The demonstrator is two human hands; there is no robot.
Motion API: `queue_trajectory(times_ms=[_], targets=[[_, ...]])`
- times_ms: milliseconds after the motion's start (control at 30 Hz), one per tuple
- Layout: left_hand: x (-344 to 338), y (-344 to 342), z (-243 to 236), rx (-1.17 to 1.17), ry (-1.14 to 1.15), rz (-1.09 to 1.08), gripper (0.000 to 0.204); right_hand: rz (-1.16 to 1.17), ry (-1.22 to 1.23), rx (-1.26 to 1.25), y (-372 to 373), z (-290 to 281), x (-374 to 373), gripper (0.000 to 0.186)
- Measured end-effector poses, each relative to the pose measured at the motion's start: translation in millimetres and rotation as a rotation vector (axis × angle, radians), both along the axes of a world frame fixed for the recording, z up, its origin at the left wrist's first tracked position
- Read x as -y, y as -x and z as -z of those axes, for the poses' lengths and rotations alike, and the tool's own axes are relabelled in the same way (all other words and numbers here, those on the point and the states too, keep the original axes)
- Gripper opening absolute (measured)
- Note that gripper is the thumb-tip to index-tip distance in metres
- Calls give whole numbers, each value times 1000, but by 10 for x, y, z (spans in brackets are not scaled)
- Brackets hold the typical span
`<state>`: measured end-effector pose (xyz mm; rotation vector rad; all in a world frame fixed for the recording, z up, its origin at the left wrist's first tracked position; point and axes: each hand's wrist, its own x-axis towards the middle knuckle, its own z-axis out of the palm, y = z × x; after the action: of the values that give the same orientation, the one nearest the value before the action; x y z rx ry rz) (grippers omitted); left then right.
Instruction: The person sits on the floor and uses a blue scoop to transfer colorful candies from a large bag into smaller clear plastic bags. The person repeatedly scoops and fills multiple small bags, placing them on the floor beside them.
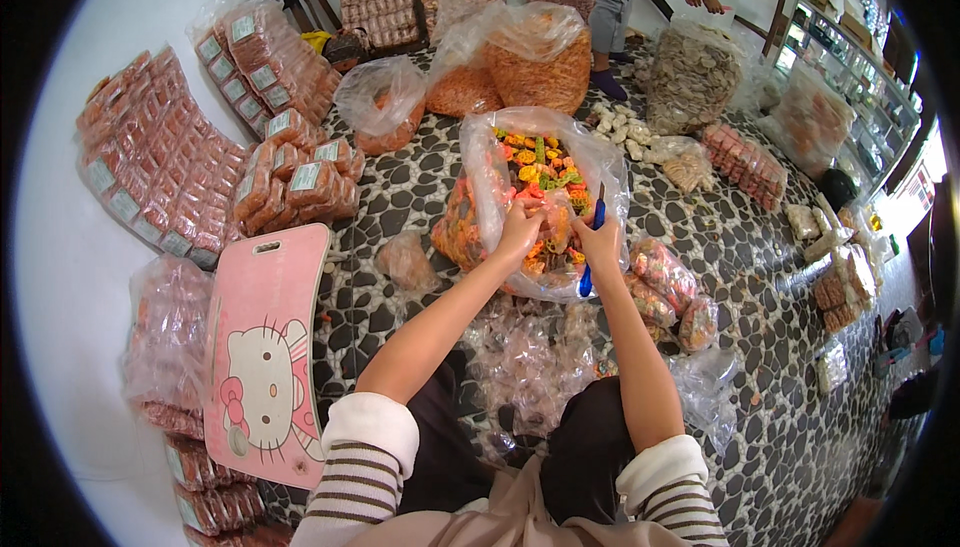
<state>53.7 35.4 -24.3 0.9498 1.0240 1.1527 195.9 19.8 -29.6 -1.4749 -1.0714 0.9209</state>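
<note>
A large clear plastic bag (478, 147) stands with its mouth open in front of me, full of bright yellow, orange and green snack pieces (540, 159). Over that mouth, my left hand (522, 231) pinches a small clear packet (555, 231) with orange contents. On its other side, my right hand (601, 241) is closed around a blue-handled knife (598, 213), blade pointing away from me. The right fingertips also reach the packet's edge. Filled packets (662, 277) lie to the right of the big bag, and crumpled clear plastic (530, 362) is spread between my knees.
A pink cartoon-printed folding table board (265, 292) leans at the left beside stacked brown packets (160, 162). Bulging sacks (540, 57) stand behind. Another person's legs (610, 7) and hands show at the back, near a grey-filled sack (695, 77). A glass display case (850, 77) is at right.
</note>
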Motion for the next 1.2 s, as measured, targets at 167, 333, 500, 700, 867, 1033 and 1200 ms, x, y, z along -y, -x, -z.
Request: queue_trajectory(times_ms=[167,333,500,700,867,1033,1200], targets=[[-98,66,89,-169,-65,92,40,-34,7,-168,-37,-116,72,11],[-132,127,208,-203,-45,45,33,-201,12,-200,37,-121,107,25],[-128,118,225,-303,-44,19,18,-125,-114,106,88,-24,40,18],[-58,121,76,-266,-93,92,17,-140,-101,80,157,92,43,26],[10,72,-10,-237,-271,212,19,-124,-114,67,131,71,43,25],[-31,134,39,-145,42,301,24,-164,-200,112,99,-40,73,16],[-42,182,-8,195,165,212,22,-239,-184,148,141,-81,107,25]])
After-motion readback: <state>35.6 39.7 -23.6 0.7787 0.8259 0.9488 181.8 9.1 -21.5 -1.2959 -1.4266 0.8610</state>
